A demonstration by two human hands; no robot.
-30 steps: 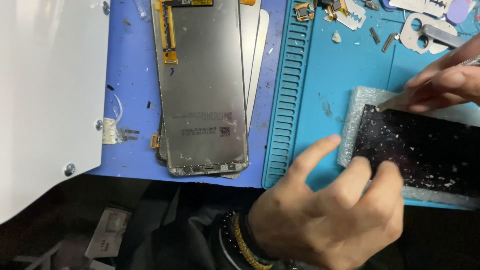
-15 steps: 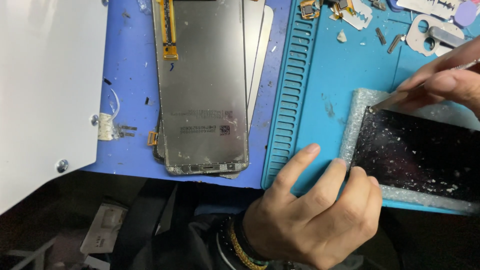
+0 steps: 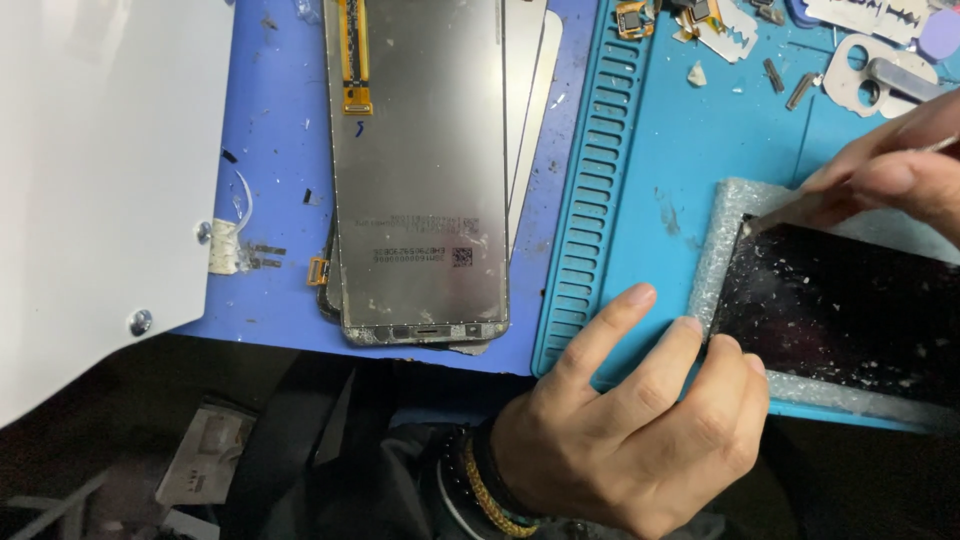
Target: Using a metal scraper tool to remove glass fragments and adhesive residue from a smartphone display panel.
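Here — cracked screen (image 3: 850, 310) between hands.

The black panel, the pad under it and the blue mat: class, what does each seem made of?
Black panel: probably glass, glossy, strewn with white flecks and chips. Pad beneath: seemingly soft foam, pale, bubbly and translucent. Blue mat: likely silicone or rubber, matte, with moulded ribbed slots along one edge.

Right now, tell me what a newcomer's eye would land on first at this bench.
The black cracked phone screen, speckled with glass bits, lies on white foam at the right. The left hand steadies its near corner, and the right hand sets a thin metal tool tip at its far corner. Left of the ribbed teal mat, a grey display panel lies back-up on a stack.
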